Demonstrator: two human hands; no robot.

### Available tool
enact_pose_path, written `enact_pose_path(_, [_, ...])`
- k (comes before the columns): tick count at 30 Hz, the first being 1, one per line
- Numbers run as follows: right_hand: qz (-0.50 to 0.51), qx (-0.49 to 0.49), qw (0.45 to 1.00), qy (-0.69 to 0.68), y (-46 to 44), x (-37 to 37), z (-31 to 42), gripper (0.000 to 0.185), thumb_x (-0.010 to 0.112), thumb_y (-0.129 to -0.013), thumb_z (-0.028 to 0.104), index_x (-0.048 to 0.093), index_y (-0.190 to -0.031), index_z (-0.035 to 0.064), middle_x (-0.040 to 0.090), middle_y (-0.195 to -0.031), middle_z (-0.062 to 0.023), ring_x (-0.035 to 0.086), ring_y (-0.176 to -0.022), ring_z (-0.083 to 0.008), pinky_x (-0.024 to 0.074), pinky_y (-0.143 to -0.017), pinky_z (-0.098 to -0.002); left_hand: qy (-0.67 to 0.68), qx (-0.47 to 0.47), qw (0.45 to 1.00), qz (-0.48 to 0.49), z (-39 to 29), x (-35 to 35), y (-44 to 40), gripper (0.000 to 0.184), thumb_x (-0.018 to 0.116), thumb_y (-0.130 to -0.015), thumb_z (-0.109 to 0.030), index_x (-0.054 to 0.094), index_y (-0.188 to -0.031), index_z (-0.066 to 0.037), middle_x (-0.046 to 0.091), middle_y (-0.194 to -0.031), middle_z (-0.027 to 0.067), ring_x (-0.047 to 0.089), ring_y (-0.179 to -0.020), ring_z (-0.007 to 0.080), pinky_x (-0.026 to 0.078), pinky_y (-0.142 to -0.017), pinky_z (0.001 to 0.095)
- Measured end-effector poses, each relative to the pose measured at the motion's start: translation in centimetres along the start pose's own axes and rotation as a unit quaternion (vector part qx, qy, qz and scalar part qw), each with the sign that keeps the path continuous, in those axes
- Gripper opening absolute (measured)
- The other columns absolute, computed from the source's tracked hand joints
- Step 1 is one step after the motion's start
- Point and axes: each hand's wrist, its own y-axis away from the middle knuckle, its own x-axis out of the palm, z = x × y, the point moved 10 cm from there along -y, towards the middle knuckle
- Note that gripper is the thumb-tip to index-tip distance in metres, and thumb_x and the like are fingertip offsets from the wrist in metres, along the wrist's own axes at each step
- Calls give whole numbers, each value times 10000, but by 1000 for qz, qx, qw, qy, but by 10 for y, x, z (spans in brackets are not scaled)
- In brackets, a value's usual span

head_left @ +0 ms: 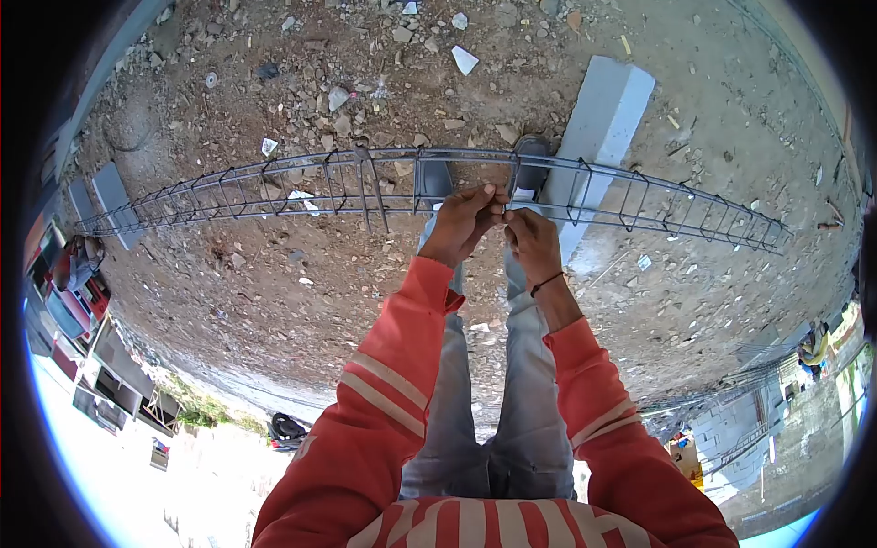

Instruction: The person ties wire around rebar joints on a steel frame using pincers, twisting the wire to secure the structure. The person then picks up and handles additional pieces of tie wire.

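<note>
A long rebar cage [301, 163] of thin bars and square stirrups runs left to right in front of my feet. My left hand [464, 224] is closed, thumb and fingers pinched together, over the cage's near bar. Close beside it, my right hand [533, 242] is pinched too, its fingertips almost meeting the left ones. A tiny pale bit shows between the fingertips, too small to name. Pincers [370, 187] with long handles hang across the cage bars, left of my hands.
Grey blocks [585, 137] support the cage on the right, and another block [117, 205] does so at the far left. My shoes [438, 178] stand at the cage. Stones, white shards [464, 60] and rubble cover the dirt ground.
</note>
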Motion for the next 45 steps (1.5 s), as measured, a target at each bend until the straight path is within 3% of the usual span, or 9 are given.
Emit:
enact_pose_path(9, [27, 207, 949, -236, -22, -29, -86, 192, 687, -883, 240, 707, -943, 59, 477, -574, 45, 375, -450, -37, 252, -398, -206, -417, -61, 906, -45, 23, -4, -57, 256, 693, -897, -277, 705, -834, -30, 662, -771, 47, 643, -748, 166, 512, -651, 310])
enact_pose_path(11, [5, 214, 951, -224, -32, -29, -111, 176, 657, -901, 227, 691, -966, 67, 475, -596, 55, 360, -435, -31, 260, -382, -202, -779, 112, 603, -131, -19, 17, -54, 276, 674, -854, -298, 722, -757, -44, 685, -887, 149, 669, -834, 304, 512, -724, 416])
enact_pose_path(15, [-86, 191, 972, -105, -75, -21, -154, 206, 625, -899, 207, 693, -1036, 68, 555, -662, 44, 414, -439, -51, 310, -371, -219, -720, 242, 635, -140, -50, 6, -97, 319, 661, -835, -364, 724, -815, -52, 682, -919, 178, 644, -889, 395, 499, -792, 473])
enact_pose_path(20, [-268, 80, 959, -50, -104, -12, -122, 234, 604, -837, 128, 741, -999, 30, 717, -790, -92, 693, -695, -179, 523, -653, -311, -881, 94, 438, -153, -46, -15, -159, 279, 679, -842, -351, 732, -800, -81, 695, -891, 179, 664, -813, 332, 512, -762, 447])
enact_pose_path(26, [-291, 103, 920, -243, -117, 4, -139, 260, 573, -863, 86, 715, -1059, -7, 721, -911, -122, 703, -750, -181, 533, -682, -272, -870, -71, 473, 115, 2, -10, -202, 429, 682, -815, -377, 711, -930, 35, 691, -950, 236, 681, -908, 353, 522, -821, 429])
enact_pose_path(29, [-283, 104, 895, -328, -126, 11, -159, 253, 569, -882, 77, 705, -1081, 1, 716, -919, -107, 679, -696, -162, 513, -629, -243, -766, -95, 634, 52, -3, -33, -206, 418, 703, -779, -398, 725, -866, 10, 684, -894, 245, 675, -823, 343, 521, -781, 417])
enact_pose_path(33, [-245, 185, 871, -383, -122, 20, -151, 215, 573, -900, 81, 691, -1075, 38, 708, -882, -68, 550, -527, -116, 410, -459, -247, -781, -60, 615, 89, -5, -28, -207, 375, 690, -777, -401, 739, -886, -45, 682, -882, 232, 649, -783, 341, 516, -765, 400])
enact_pose_path(35, [-223, 196, 864, -407, -124, 22, -150, 144, 586, -922, 129, 666, -1030, 81, 672, -821, -15, 487, -521, -84, 367, -452, -233, -772, -30, 629, 87, -10, -12, -197, 202, 752, -776, -201, 753, -855, -15, 711, -804, 73, 627, -713, 165, 500, -704, 316])
enact_pose_path(45, [-140, 248, 804, -522, -125, 36, -127, 143, 508, -979, 180, 563, -853, 142, 522, -643, 37, 405, -507, -79, 331, -468, -244, -763, 59, 644, -2, -30, 12, -165, 271, 781, -729, -302, 760, -885, -82, 718, -884, 165, 698, -817, 257, 533, -757, 347])
